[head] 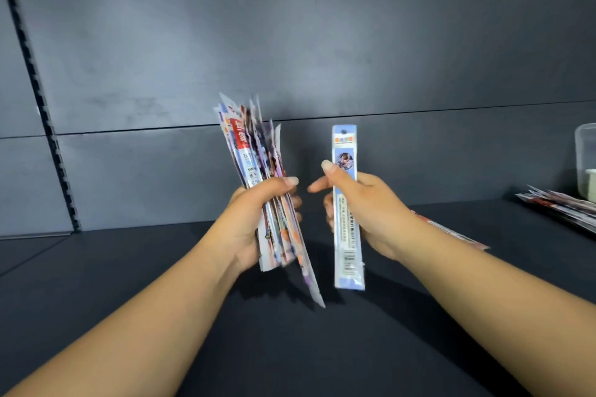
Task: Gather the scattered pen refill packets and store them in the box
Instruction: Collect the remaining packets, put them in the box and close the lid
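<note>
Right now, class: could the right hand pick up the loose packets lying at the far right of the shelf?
Probably not straight away. The path to the loose packets looks free, but the right hand has its fingers round a single blue packet, which it would need to pass over or set down first.

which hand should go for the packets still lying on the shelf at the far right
Right, probably. The loose packets lie beside the right hand, which holds only one blue packet; the left hand grips a full bundle.
</note>
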